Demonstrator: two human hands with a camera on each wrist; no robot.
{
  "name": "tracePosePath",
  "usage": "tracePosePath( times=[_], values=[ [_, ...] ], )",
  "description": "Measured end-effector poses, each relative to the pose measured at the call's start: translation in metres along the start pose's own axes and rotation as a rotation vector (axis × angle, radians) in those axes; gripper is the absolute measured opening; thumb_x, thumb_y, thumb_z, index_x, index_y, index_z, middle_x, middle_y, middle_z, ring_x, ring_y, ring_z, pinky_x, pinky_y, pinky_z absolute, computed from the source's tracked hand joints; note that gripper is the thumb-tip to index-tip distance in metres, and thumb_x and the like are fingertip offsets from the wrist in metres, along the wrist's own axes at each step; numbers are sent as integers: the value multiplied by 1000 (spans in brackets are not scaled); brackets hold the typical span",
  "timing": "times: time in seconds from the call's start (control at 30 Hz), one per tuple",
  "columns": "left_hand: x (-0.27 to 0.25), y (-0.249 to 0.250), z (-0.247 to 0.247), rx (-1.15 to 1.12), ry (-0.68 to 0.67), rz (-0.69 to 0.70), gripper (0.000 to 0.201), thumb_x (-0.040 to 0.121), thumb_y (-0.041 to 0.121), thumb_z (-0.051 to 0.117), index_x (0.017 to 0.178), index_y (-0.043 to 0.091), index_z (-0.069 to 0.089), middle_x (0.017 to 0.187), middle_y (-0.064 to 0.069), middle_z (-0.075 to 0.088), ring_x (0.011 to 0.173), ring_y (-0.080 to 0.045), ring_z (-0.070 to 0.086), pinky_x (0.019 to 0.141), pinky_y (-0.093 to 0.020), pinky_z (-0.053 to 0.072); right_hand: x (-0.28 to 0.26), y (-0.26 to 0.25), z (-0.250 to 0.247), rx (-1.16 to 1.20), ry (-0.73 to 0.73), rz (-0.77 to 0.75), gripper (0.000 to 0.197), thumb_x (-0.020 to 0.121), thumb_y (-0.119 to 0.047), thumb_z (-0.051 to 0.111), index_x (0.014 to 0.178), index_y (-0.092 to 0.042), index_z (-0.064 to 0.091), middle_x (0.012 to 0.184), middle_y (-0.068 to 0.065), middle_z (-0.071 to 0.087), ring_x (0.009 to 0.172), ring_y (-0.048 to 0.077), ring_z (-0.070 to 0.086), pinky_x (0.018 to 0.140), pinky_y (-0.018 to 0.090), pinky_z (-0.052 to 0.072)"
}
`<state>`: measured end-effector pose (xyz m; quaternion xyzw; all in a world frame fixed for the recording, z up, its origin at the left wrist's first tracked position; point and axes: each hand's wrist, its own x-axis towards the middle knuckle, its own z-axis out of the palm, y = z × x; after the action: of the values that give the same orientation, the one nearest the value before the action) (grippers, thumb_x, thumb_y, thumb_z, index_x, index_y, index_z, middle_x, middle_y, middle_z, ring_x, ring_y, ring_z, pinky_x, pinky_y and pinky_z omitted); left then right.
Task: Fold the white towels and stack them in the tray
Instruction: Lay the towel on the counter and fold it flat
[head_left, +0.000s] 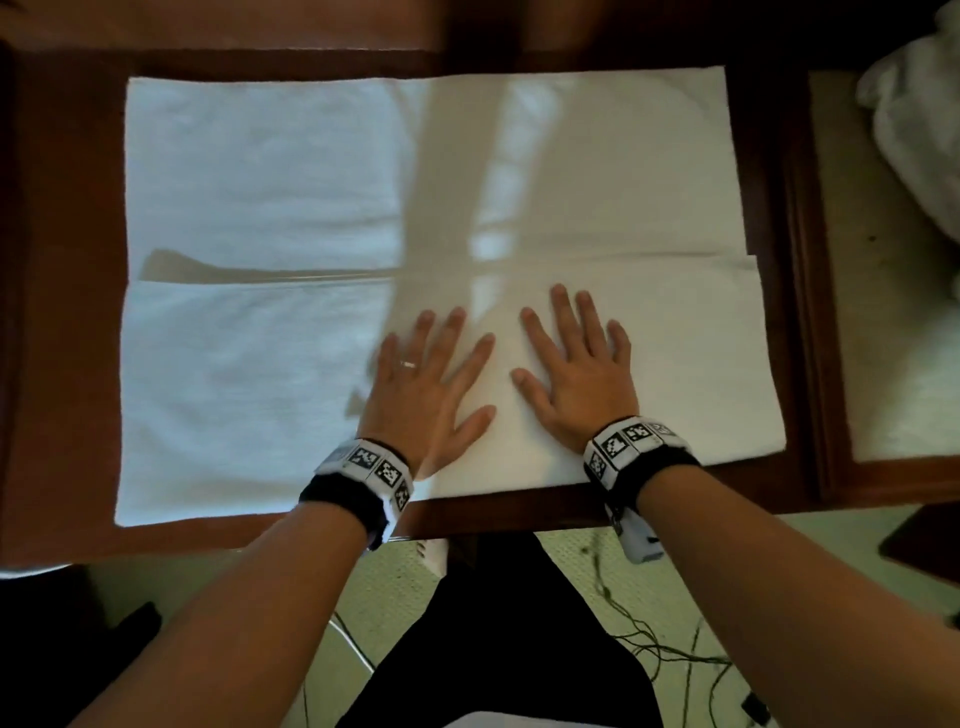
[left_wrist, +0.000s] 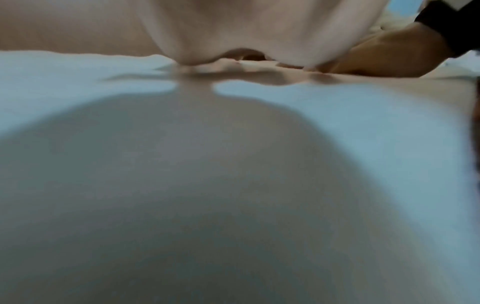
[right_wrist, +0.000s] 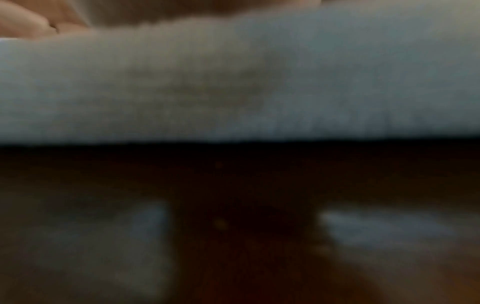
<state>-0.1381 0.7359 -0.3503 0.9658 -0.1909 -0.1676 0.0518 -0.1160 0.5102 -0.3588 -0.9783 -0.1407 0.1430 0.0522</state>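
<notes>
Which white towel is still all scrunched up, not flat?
The crumpled towel at the far right edge. The big towel on the table lies flat under both hands.

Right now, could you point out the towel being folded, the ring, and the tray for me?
white towel (head_left: 260, 171): head view, far-left flat part.
ring (head_left: 409, 364): head view, the band on a finger of the left hand (head_left: 431, 384).
tray (head_left: 802, 312): head view, dark wooden left rim, right of the towel.

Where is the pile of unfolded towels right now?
In the head view, the crumpled pile sits at the far right edge, beyond the wooden tray, well right of the right hand.
</notes>
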Motion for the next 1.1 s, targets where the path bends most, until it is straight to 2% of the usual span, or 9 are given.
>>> tracePosePath(
  times=[0.13,0.23,0.33,0.4,0.5,0.63,0.73,0.97,1.1],
  values=[
    [-20,-80,4,49,-62,-143,74,94,74,6,159,41,-5,170,2,-6,155,-37,6,117,-66,15,1,2,3,-6,-1,5,68,97,-62,24,158,-36,10,167,-1,-7,154,25,-6,119,55,11],
    [-69,-164,1,-39,-66,-538,69,97,71,3,156,44,-16,167,9,-22,156,-31,-6,120,-65,7,3,1,3,-11,3,9,68,96,-63,23,158,-37,12,167,-2,-5,154,24,-5,118,55,12],
    [-95,-199,-16,-94,-102,-842,79,94,73,8,161,34,-4,170,4,-11,156,-32,-2,121,-64,7,5,0,5,-26,1,12,68,96,-63,22,158,-38,11,167,-2,-6,154,25,-4,117,55,12],
    [-88,-185,-19,-33,-43,-732,75,99,65,19,162,25,7,170,-4,-1,156,-32,1,121,-64,9,6,-1,5,-24,10,19,68,95,-63,24,158,-39,11,168,-2,-5,154,24,-4,117,55,12],
    [-79,-146,-7,16,-65,-316,76,98,66,16,162,28,7,170,-8,0,155,-36,8,117,-67,20,6,-1,4,3,6,7,68,95,-63,26,157,-40,11,167,-3,-6,154,23,-5,117,54,11],
    [-75,-114,-1,-86,-84,-542,80,99,68,16,162,21,-1,168,-14,-12,154,-43,0,118,-68,13,9,-4,-8,28,-75,13,71,95,-65,32,157,-40,7,167,-3,-13,153,23,-11,119,53,7],
    [-75,-81,-1,-45,-69,-332,77,97,64,19,161,22,18,168,-16,10,152,-43,16,114,-70,24,-1,-2,-18,32,-88,84,78,93,-64,42,158,-34,11,166,6,-12,153,30,-9,119,51,8],
    [-93,-70,-4,-57,-130,-365,76,94,68,21,159,29,25,169,-4,12,153,-34,19,117,-58,28,-39,18,-25,1,-266,178,83,94,-67,36,159,-30,-1,165,16,-13,152,39,-5,122,51,13],
    [-102,-65,-30,15,-183,-387,59,99,60,32,143,27,52,158,3,41,136,-27,49,94,-45,51,-55,7,-39,-61,-306,187,64,96,-54,40,151,-23,28,160,15,19,142,35,31,107,46,40]
  ],
)
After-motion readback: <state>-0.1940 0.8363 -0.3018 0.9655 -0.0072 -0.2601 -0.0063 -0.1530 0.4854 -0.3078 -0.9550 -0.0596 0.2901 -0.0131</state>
